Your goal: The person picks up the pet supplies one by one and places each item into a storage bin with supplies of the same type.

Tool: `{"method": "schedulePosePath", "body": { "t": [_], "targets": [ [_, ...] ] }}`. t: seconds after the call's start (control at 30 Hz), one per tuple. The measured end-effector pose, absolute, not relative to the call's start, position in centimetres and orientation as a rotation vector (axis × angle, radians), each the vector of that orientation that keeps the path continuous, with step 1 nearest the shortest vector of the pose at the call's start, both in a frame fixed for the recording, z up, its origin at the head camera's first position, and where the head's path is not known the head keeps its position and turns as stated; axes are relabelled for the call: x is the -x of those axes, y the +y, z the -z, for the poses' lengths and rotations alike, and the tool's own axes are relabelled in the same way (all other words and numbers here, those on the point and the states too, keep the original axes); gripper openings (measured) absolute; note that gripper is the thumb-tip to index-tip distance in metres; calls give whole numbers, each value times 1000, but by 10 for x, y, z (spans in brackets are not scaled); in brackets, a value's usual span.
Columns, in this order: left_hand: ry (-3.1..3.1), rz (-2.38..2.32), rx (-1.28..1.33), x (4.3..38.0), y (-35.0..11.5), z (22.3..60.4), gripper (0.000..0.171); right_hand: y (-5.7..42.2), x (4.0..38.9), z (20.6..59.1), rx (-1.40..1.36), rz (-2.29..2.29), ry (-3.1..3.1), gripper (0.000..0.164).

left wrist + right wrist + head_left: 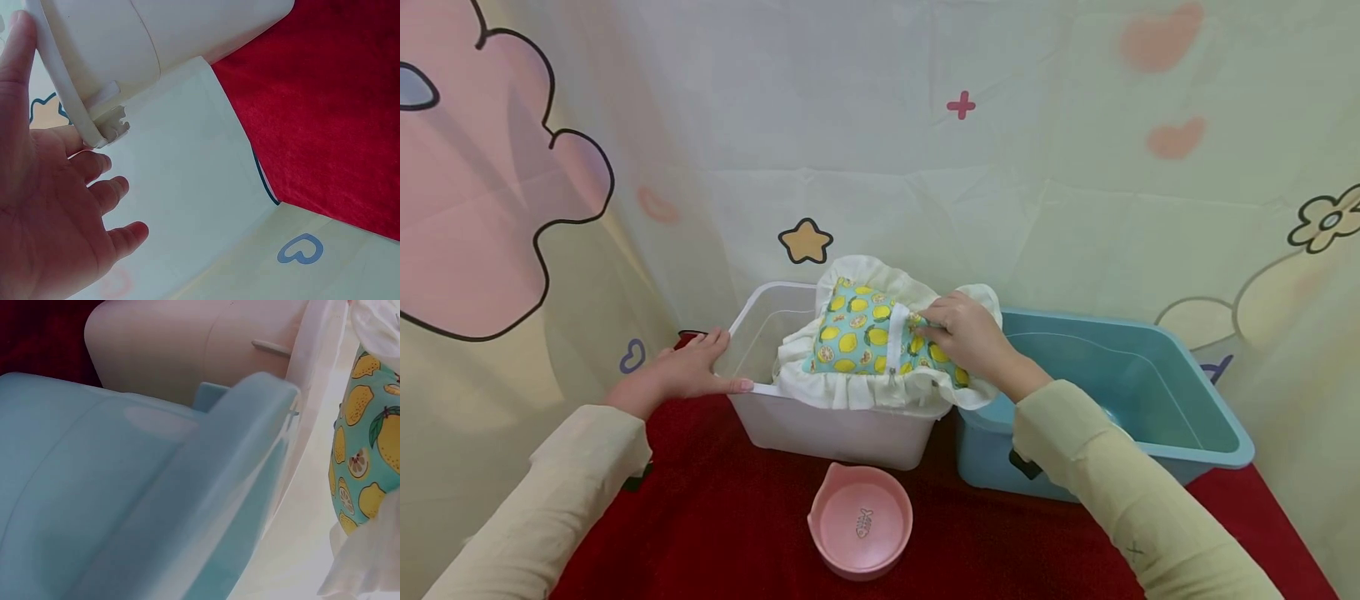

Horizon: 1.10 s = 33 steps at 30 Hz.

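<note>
My head camera looks forward and down on the white box [842, 431], the blue box [1150, 371] and the printed backdrop [910, 150]. The left wrist camera faces sideways across my left hand [53, 206] toward the white box, close up. The right wrist camera sits closest, right against the blue box; it and the head view share the lemon-print cushion [359, 450].

On the cloth [715, 517], the left bin [842, 429] stands just beside the right bin [1172, 354], the curtain [880, 167] behind both. The cushion [853, 333] is over the left bin, its right end above the right bin's left edge. The bowl [861, 525] sits before the left bin. The right grip [970, 333] is on the cushion, the left grip [688, 367] at the left bin's rim.
</note>
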<state>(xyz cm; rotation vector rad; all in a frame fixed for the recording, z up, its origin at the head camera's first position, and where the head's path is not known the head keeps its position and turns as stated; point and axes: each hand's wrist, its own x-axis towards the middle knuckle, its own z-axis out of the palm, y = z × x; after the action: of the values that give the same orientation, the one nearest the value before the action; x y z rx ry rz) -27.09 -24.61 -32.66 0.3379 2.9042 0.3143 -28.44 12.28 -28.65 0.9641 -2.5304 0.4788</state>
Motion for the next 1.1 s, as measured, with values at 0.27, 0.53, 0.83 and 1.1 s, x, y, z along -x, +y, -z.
{"method": "schedulePosePath", "body": {
  "t": [0.27,0.53,0.83,1.1],
  "targets": [
    [2894,-328,-330,270,-245,326,109,121,291,291,-951,-480,-2520,21],
    [2884,-330,-333,269,-244,324,108,118,296,296,-947,-459,-2530,21],
    [2877,-334,-319,270,-244,324,108,108,300,298,-932,-470,-2582,22],
    [2877,-332,-318,270,-244,323,108,102,303,301,-925,-463,-2591,22]
  ]
}}
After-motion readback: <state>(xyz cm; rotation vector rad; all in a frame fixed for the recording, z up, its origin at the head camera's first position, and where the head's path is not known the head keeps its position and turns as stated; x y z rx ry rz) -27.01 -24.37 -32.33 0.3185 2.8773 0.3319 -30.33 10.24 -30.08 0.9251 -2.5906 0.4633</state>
